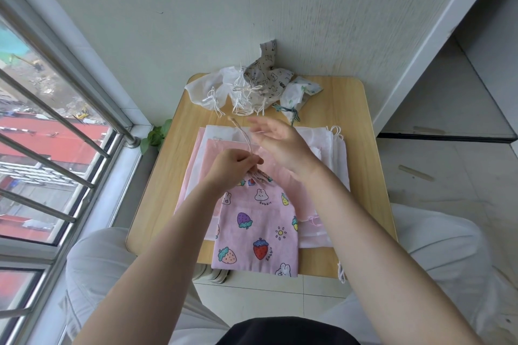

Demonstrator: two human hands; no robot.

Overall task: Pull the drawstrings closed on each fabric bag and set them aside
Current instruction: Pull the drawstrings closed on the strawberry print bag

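A pink fabric bag [258, 227] printed with strawberries and rabbits lies on top of a stack of flat bags [322, 148] on the small wooden table [361, 109]. Its mouth is gathered tight. My left hand [232, 166] pinches the gathered neck, and a beige drawstring [241, 134] runs up from that hand. My right hand [277, 143] hovers just above and to the right, fingers spread and blurred; a thin loop of string seems to cross its fingers. Several cinched bags [252, 87], white and grey-patterned, sit piled at the table's far edge.
A white wall stands right behind the table. A window with metal bars [56, 120] runs along the left, with a small green plant [157, 134] at the sill corner. My knees in light trousers flank the table's near edge. A white string [341, 272] hangs off the front right.
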